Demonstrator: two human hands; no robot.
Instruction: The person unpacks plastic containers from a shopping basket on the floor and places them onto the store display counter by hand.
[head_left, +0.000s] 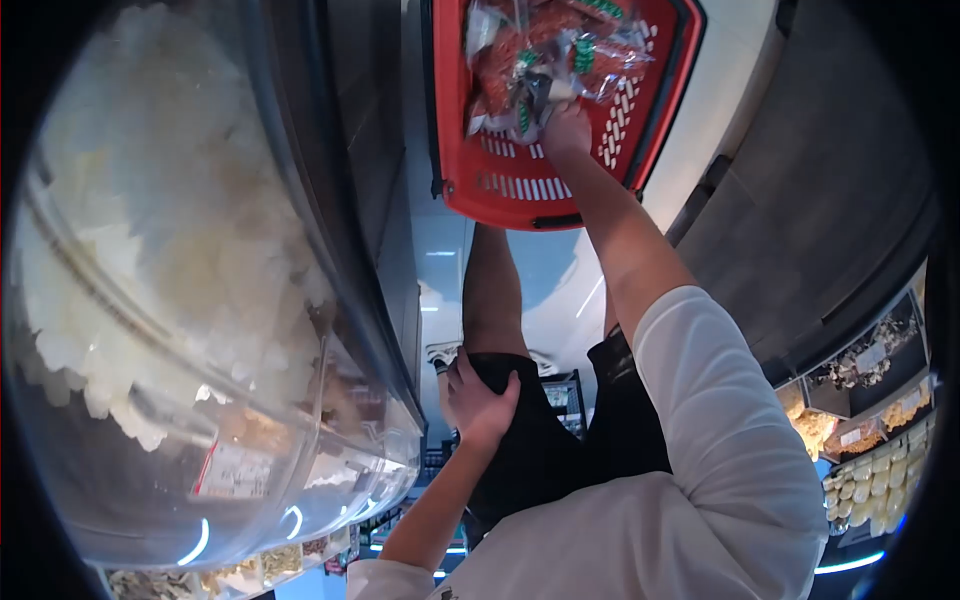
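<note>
Cool, moderate light filled a strongly bowed view.
Curved streaks glared on the clear bin (150,520); the floor (440,275) caught pale reflections. The left side looked hazy, and the corners fell black.

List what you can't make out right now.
Head view:
- Right hand: fingertips lost among the bags, so its grip is unclear.
- Bags: contents blurred by glare on the plastic.
- Basket: far end cut off by the top edge.
- Label at left: print too small and blurred.
</note>
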